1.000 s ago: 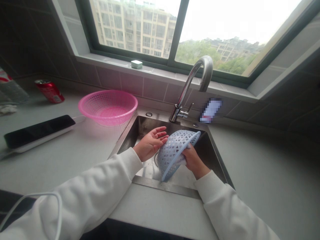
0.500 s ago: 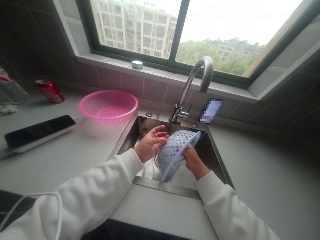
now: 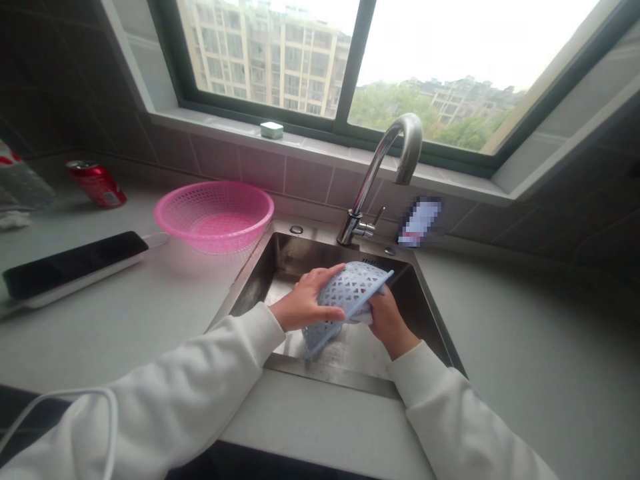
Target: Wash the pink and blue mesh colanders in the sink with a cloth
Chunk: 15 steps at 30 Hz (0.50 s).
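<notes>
A blue plastic basket (image 3: 350,291) is held between the two hands, above the floor of a steel sink (image 3: 295,257). It lies tilted on its side. Its rim makes one long line from about 7 o'clock to about 1 o'clock, and this line is the long axis of the basket as seen here. The open side seems to face toward the right hand.

The left hand (image 3: 310,303) is at 9 o'clock from the basket. Its fingers are nearly straight and lie flat on the outer mesh, so the hand is holding by pressing, not by a narrow grip. The right hand (image 3: 390,323) is at 3 o'clock. It is curled around the rim, and part of its fingers are hidden behind the basket, so I cannot tell how they close. Both hands touch the basket, and neither is clearly nearer to it.

The faucet (image 3: 356,227) stands at 12 o'clock behind the basket, well apart from it. A pink basket (image 3: 214,243) sits on the counter (image 3: 165,313) at 10 o'clock, outside the sink.
</notes>
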Tool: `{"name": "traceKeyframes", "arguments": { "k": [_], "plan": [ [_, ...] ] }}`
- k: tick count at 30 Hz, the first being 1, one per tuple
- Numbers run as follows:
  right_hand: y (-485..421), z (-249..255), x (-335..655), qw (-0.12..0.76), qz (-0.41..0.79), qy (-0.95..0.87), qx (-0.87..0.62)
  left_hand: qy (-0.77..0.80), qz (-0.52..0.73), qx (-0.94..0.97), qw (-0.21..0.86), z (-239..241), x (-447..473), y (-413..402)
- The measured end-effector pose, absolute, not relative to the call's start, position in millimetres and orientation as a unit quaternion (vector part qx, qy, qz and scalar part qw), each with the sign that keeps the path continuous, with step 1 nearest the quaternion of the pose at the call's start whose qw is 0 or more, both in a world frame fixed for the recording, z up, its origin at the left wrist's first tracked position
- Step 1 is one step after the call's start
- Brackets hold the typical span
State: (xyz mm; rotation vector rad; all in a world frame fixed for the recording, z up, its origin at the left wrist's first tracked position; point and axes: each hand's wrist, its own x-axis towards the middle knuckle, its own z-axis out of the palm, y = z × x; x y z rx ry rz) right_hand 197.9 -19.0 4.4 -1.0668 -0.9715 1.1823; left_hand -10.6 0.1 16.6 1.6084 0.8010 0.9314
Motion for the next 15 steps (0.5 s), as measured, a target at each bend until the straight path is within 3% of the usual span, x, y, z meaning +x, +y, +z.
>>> {"name": "traceKeyframes", "arguments": {
  "k": [9, 15],
  "plan": [
    [-16, 0, 197, 0.602, 0.453, -0.445, -0.484, 0.346, 0.337, 0.696, 0.532, 13, 1, -17],
    [-17, 2, 189, 0.494, 0.496, -0.522, -0.488, 0.276, 0.412, 0.702, 0.511, 17, -1, -20]
  ]
}}
